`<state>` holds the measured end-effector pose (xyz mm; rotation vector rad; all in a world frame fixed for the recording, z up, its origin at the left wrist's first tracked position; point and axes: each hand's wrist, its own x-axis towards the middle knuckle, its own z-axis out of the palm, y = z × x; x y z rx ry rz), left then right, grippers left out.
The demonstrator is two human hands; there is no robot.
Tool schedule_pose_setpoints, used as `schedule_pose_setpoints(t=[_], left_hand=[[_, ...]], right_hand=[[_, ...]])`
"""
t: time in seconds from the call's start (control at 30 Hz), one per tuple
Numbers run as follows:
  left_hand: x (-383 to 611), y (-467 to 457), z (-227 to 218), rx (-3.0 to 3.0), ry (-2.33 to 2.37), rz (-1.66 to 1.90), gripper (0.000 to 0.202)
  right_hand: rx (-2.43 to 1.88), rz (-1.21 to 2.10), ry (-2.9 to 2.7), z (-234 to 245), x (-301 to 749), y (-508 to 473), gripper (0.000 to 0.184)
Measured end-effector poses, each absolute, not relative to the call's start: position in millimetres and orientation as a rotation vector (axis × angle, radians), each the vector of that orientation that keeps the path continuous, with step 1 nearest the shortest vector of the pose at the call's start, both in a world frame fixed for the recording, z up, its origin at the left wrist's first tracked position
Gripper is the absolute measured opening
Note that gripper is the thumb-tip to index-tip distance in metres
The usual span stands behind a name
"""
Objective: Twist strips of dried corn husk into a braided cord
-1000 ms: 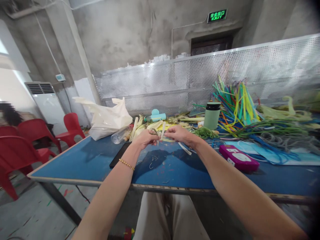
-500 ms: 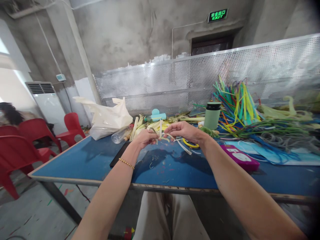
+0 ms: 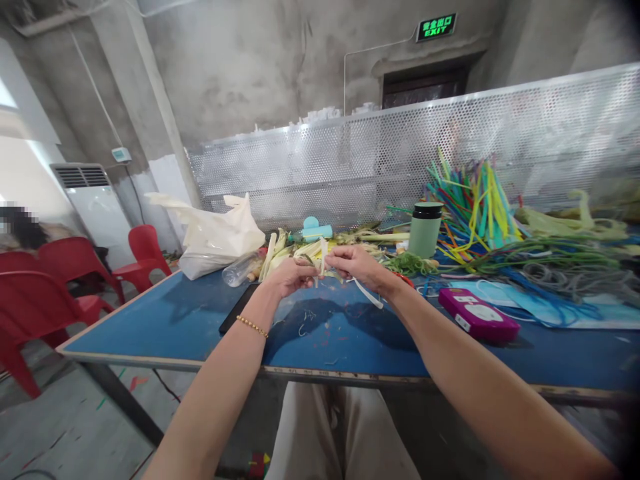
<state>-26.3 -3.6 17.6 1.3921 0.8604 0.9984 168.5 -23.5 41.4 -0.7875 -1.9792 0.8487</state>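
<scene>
Above the blue table [image 3: 190, 333], my left hand [image 3: 295, 275] pinches a pale corn-husk strip [image 3: 324, 251] that stands up between the hands. My right hand [image 3: 359, 264] has its thumb and fingers closed on the same strip from the other side, close to the left fingertips. Below the right hand a whitish strip [image 3: 369, 295] slants toward the table. Just behind both hands lies a heap of pale husks [image 3: 273, 257]. The exact grip of the fingertips is small and partly hidden.
A white plastic bag [image 3: 220, 230], a clear bottle [image 3: 240, 270] and a dark flat object [image 3: 240, 310] are on the left. To the right stand a green tumbler [image 3: 425, 230], a purple box [image 3: 477, 315] and colourful strips [image 3: 480, 207]. Red chairs [image 3: 75, 267] are beyond the table.
My right hand has moved left and closed on the strip, so the two hands are nearer each other. The yellow ring-like piece near my right wrist is no longer visible. My left hand barely moved.
</scene>
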Motion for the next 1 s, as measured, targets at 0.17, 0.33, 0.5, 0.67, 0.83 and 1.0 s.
schedule_pose_setpoints(t=[0.17,0.33,0.5,0.67,0.83,1.0], left_hand=[[-26.0,-2.7,17.5,1.382,0.885,0.999,0.032],[-26.3,-1.5,17.0,1.374,0.935,1.020,0.024],[-28.7,4.3,12.7,1.369,0.856,1.002,0.022],[-27.3,1.3,15.6,1.320,0.856,1.012,0.030],[-25.8,-2.5,18.1,1.303,0.844,1.022,0.029],[-25.9,-0.8,16.6,1.329,0.858,1.019,0.031]], right_hand=[[-0.772,0.870,-1.891,37.7,163.7,-20.5,0.030],[-0.777,0.854,-1.853,30.0,160.2,-13.8,0.032],[-0.921,0.459,-1.873,28.3,156.0,-9.7,0.027],[-0.982,0.161,-1.898,27.3,156.3,-4.7,0.019],[-1.078,0.095,-1.892,24.4,158.0,-1.7,0.015],[-1.110,0.086,-1.892,22.8,159.7,2.0,0.016]])
